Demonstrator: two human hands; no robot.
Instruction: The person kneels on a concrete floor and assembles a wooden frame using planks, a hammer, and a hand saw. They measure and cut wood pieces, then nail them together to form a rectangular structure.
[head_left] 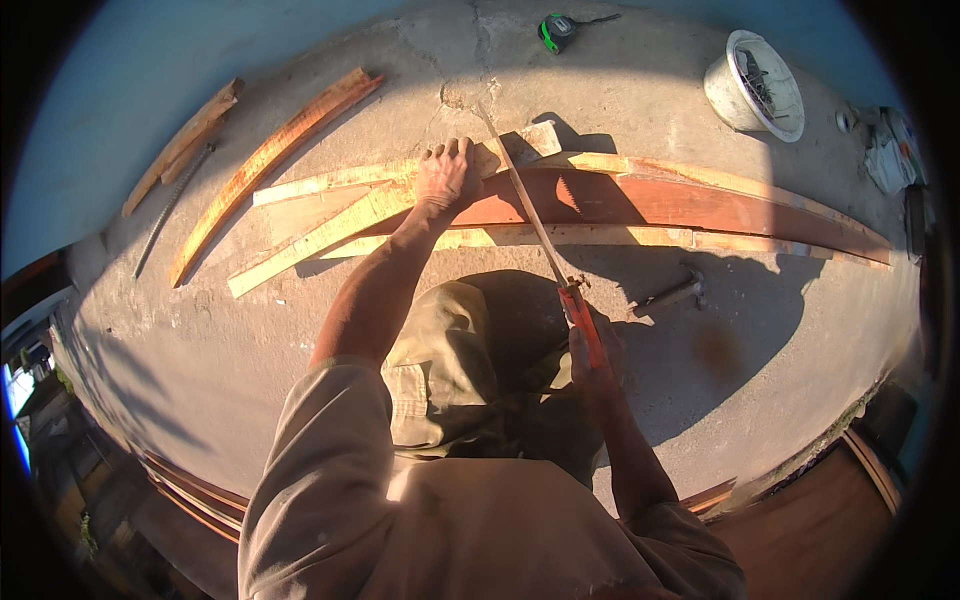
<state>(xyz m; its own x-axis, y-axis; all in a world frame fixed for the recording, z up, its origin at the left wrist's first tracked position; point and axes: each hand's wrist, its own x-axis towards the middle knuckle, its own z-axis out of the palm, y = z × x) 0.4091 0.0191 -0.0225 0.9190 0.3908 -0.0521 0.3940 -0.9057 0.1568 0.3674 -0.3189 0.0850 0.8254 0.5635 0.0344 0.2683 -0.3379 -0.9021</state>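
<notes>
Left hand (447, 175) pins the plank (640, 200), right hand (592, 350) clenches the handsaw (535, 215); mid-cut, I need steady strokes next.

Handsaw (535, 215) with red handle, blade slanted across long reddish plank (640, 203); plank flat on concrete floor (300, 340), atop pale boards (320, 235).

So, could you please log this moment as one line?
left hand: pressing planks | right hand: gripping handsaw | hammer: on concrete
</notes>
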